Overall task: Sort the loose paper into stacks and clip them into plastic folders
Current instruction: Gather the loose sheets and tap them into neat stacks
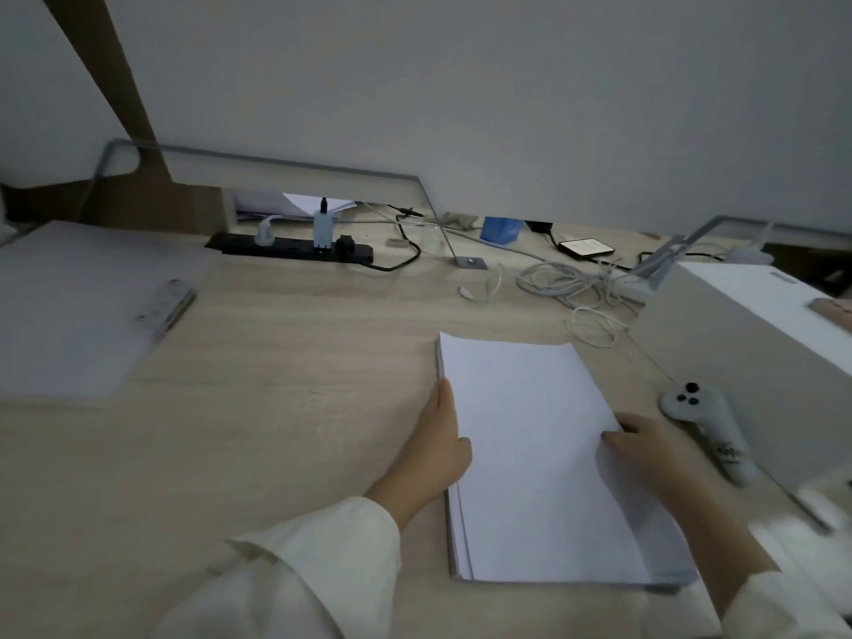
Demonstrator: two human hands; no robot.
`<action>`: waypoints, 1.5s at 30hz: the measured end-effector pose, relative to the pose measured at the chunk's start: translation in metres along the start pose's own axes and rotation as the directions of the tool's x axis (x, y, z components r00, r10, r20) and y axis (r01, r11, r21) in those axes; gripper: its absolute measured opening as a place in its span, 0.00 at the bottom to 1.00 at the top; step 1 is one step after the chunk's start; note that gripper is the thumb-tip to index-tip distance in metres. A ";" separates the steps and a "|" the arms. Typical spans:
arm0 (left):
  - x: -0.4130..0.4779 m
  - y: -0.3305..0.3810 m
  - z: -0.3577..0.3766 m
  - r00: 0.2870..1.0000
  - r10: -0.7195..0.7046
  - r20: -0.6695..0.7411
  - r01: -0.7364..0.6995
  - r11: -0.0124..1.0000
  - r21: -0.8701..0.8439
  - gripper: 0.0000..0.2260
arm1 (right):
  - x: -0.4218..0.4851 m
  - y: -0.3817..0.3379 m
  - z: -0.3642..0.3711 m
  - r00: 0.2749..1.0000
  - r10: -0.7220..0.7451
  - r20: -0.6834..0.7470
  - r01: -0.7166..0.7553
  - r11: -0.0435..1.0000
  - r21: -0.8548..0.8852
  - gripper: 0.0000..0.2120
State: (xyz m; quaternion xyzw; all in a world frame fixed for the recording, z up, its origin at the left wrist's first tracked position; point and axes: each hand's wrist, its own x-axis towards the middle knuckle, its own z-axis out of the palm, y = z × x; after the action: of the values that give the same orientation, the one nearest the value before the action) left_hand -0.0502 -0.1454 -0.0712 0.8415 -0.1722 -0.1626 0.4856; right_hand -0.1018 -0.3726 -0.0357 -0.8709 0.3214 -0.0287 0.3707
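A stack of white paper lies flat on the pale wooden desk, held between the two hands. The left hand grips the stack's left edge, thumb on top of the sheets and fingers tucked along the side, its cream sleeve trailing back toward the person. The right hand rests on the stack's right edge with fingers curled over the top sheet, pressing it down; whether it pinches any sheets cannot be told. Just beyond the right hand, on its outer side, lies a grey handheld controller with dark buttons, touching neither hand nor paper. Far out from the left hand, a translucent plastic folder lies open on the desk, its metal clip on the edge nearest the hand. Ahead of both hands, well apart, a black power strip sits with plugs in it, and white cables are tangled ahead of the right hand.
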 end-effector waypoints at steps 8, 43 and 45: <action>0.001 0.002 -0.005 0.998 -0.052 -0.023 0.053 0.996 0.065 0.29 | 0.003 0.011 0.005 0.995 -0.095 -0.026 0.096 0.995 0.020 0.12; -0.038 0.018 0.011 0.996 -0.001 -0.086 0.041 0.889 0.456 0.18 | -0.019 0.029 0.006 0.990 -0.143 -0.010 0.138 0.970 -0.201 0.21; -0.035 0.013 0.011 0.998 0.007 -0.069 0.025 0.893 0.449 0.18 | -0.021 0.028 0.005 0.990 -0.140 0.000 0.136 0.967 -0.215 0.21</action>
State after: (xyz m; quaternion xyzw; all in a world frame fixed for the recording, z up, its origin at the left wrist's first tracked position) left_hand -0.0880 -0.1446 -0.0615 0.9368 -0.1846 -0.0915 0.2828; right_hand -0.1318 -0.3720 -0.0540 -0.9257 0.2642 -0.0263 0.2694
